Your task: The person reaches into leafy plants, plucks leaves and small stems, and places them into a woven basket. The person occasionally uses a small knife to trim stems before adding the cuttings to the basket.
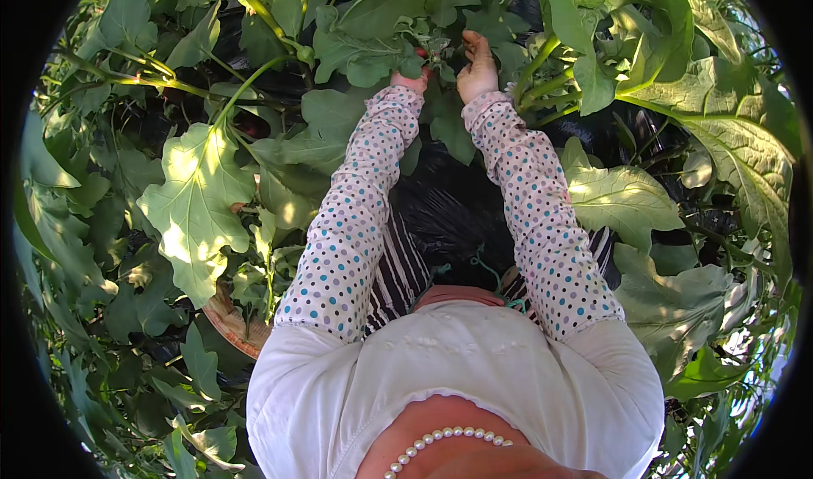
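Both arms reach forward into leafy plants with broad lobed leaves, which look like eggplants. My left hand (411,80) is among small leaves at the top centre; a leaf covers most of its fingers, so what they grip is hidden. Just beyond it is a leafy shoot (433,46) with small pale young leaves. My right hand (477,69) is to the right of this shoot, its soiled fingers curved and nothing visible in them. Dotted sleeves (356,206) cover both forearms.
Black plastic sheeting (451,206) covers the ground between the arms. Thick stems (546,88) rise close by the right hand. A large sunlit leaf (202,206) hangs to the left, above a woven basket (236,326) partly hidden by foliage. Branches (171,84) cross at upper left.
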The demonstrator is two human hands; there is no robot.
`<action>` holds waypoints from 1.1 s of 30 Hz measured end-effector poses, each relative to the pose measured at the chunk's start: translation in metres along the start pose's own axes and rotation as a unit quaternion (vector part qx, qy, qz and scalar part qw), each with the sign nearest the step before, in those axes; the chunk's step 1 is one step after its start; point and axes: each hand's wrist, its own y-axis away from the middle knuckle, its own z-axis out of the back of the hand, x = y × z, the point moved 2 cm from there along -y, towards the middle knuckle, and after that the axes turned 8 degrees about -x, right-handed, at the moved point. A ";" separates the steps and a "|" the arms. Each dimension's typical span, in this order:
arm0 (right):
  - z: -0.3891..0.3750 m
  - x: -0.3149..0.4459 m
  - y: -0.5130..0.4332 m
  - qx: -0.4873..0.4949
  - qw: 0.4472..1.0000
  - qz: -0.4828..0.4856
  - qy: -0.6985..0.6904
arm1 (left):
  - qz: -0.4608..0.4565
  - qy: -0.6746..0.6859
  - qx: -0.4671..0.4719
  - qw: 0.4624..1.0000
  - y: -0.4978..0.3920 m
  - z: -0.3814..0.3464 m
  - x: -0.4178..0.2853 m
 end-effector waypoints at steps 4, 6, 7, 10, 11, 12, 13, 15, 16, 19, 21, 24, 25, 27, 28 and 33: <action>0.003 -0.012 0.006 0.002 0.980 0.057 0.188 | 0.070 0.017 0.004 0.997 0.006 0.001 -0.010; 0.001 -0.012 0.009 0.006 0.976 0.075 0.206 | 0.027 -0.092 0.045 0.994 0.005 0.006 -0.010; -0.002 -0.013 0.010 0.003 0.976 0.065 0.206 | -0.097 -0.354 0.148 0.918 0.005 0.006 -0.013; -0.006 -0.015 0.009 -0.004 0.982 0.025 0.185 | -0.231 -0.475 0.205 0.824 0.005 0.010 -0.014; -0.007 -0.018 0.007 -0.001 0.985 0.016 0.171 | -0.217 -0.440 0.189 0.851 0.006 0.010 -0.016; -0.008 -0.021 0.006 0.009 0.988 -0.005 0.156 | -0.205 -0.402 0.173 0.875 0.008 0.009 -0.017; -0.007 -0.026 0.004 0.010 0.991 -0.015 0.130 | -0.124 -0.292 0.116 0.941 0.011 0.008 -0.019; -0.012 -0.037 0.001 0.048 0.984 -0.042 0.164 | 0.038 -0.053 0.007 0.998 0.021 0.001 -0.021; -0.015 -0.042 0.001 0.065 0.981 -0.051 0.177 | 0.036 -0.071 -0.008 0.997 0.028 -0.004 -0.022; -0.027 -0.056 -0.003 0.015 0.982 -0.189 -0.020 | 0.016 -0.128 -0.004 0.992 0.046 -0.019 -0.025; -0.031 -0.058 -0.002 0.001 0.974 -0.221 -0.058 | 0.006 -0.158 0.023 0.987 0.050 -0.020 -0.024; -0.029 -0.051 0.000 0.007 0.989 -0.103 0.105 | -0.046 -0.225 0.107 0.968 0.043 -0.011 -0.022; -0.027 -0.046 0.000 -0.001 0.991 -0.058 0.120 | -0.124 -0.323 0.142 0.927 0.040 -0.007 -0.021; -0.023 -0.039 -0.002 -0.001 0.988 -0.028 0.151 | -0.223 -0.465 0.173 0.839 0.030 0.002 -0.022; -0.021 -0.036 -0.003 0.006 0.985 -0.044 0.169 | -0.212 -0.423 0.182 0.862 0.026 0.006 -0.021; -0.012 -0.020 -0.011 0.008 0.968 -0.101 0.232 | -0.126 -0.303 0.177 0.928 0.022 0.011 -0.015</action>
